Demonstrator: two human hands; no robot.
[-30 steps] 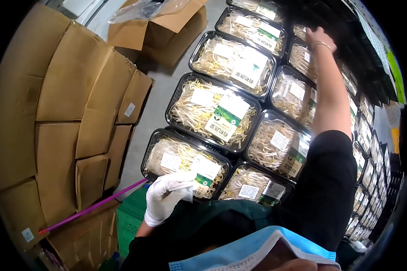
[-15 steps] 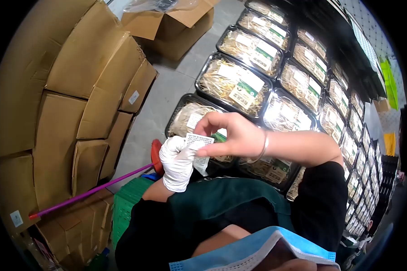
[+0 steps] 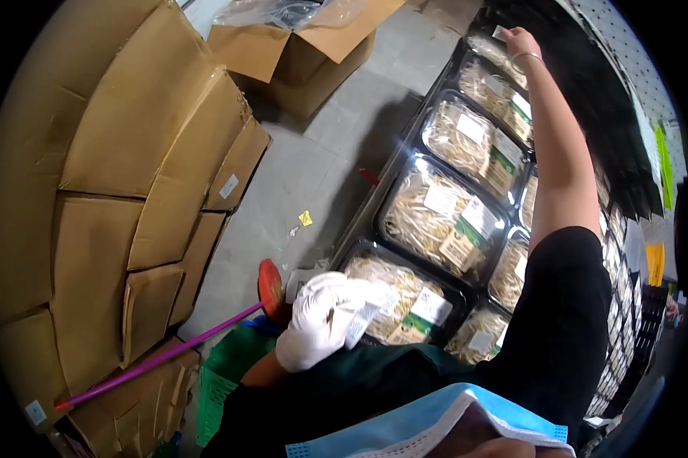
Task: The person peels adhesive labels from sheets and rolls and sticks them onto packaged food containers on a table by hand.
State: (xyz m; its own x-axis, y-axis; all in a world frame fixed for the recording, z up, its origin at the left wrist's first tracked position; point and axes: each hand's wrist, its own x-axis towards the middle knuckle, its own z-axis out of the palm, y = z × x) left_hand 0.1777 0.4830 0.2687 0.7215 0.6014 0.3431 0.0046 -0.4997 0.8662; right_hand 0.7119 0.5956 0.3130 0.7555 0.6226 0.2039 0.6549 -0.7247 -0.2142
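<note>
Head view looks down over the person's chest onto rows of black trays of bean sprouts (image 3: pixel 443 217) packed side by side on a low display. The left hand (image 3: pixel 319 320), in a white glove, is held close to the body, its fingers curled shut around a strip of white labels (image 3: pixel 363 320) that hangs from the grip just over the nearest tray (image 3: pixel 405 301). The right hand (image 3: pixel 516 40) is bare, with a thin bracelet at the wrist, and is stretched far out along the row; its fingertips pinch a small white label (image 3: pixel 499 32) and press it against the film of a far tray (image 3: pixel 497 55). So the two hands are well apart, one at the near end of the row and one at the far end, with several labelled trays lying between them. Beside the left hand, on the concrete floor (image 3: pixel 313 164), lie a purple rod (image 3: pixel 161 357) with a red end and a green crate (image 3: pixel 226 374). Stacked cardboard boxes (image 3: pixel 122 183) fill the left side.
</note>
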